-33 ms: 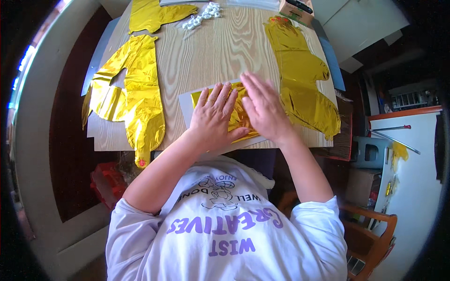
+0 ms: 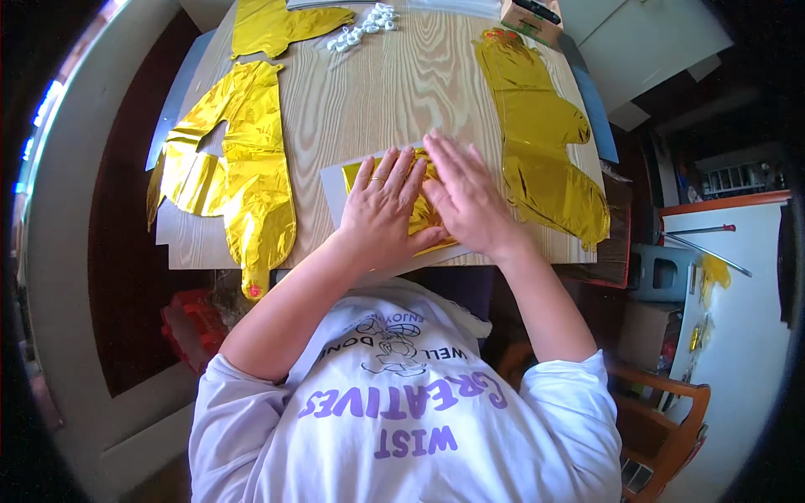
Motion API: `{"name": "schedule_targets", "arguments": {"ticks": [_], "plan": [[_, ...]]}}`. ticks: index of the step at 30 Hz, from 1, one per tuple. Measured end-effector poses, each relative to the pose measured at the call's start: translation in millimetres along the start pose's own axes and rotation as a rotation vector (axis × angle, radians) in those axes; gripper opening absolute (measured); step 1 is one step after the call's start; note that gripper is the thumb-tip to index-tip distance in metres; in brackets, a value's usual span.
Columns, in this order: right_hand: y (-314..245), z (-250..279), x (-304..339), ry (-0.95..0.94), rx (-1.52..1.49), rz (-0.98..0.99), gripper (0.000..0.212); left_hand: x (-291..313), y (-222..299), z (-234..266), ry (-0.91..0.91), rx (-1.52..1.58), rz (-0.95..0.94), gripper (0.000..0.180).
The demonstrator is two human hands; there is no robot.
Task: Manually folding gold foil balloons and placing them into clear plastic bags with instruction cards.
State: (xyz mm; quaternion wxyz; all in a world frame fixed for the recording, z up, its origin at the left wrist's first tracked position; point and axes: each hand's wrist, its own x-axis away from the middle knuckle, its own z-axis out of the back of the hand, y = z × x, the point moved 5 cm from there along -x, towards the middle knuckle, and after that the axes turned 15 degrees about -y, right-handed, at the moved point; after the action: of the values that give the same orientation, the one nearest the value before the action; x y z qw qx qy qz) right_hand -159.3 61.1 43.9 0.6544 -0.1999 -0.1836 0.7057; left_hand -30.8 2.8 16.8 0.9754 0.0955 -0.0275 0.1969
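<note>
A folded gold foil balloon (image 2: 425, 216) lies on a pale grey sheet (image 2: 333, 186) at the table's near edge. My left hand (image 2: 381, 201) rests flat on the foil with its fingers stretched out and a ring on one of them. Beside it, my right hand (image 2: 468, 194) is tilted over the foil's right part, fingers straight, the tips a little blurred. Much of the foil is hidden beneath both hands. Whether the right palm presses on it I cannot tell.
Flat gold foil balloons lie at the left (image 2: 251, 151), the right (image 2: 537, 126) and the far left (image 2: 268, 29). Small white pieces (image 2: 360, 32) are heaped at the back, near a cardboard box (image 2: 532, 23). The left balloon's tail hangs over the wooden table's (image 2: 386, 92) near edge.
My right hand has shifted slightly left, closer to my left hand, covering more of the foil. My left hand has stayed in place.
</note>
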Motion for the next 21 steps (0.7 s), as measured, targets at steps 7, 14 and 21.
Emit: {"name": "schedule_targets", "arguments": {"ticks": [7,14,21], "plan": [[14.4,-34.4,0.1,-0.174,0.237,-0.069,0.076,4.3,-8.5,1.9,0.131,0.223,-0.081,0.101],[12.7,-40.1,3.1,-0.122,0.322,-0.023,0.081,26.0,-19.9,25.0,0.151,0.172,0.017,0.087],[8.6,-34.4,1.9,-0.193,0.345,-0.077,0.083,15.1,-96.3,44.0,-0.066,0.831,0.266,0.051]]}}
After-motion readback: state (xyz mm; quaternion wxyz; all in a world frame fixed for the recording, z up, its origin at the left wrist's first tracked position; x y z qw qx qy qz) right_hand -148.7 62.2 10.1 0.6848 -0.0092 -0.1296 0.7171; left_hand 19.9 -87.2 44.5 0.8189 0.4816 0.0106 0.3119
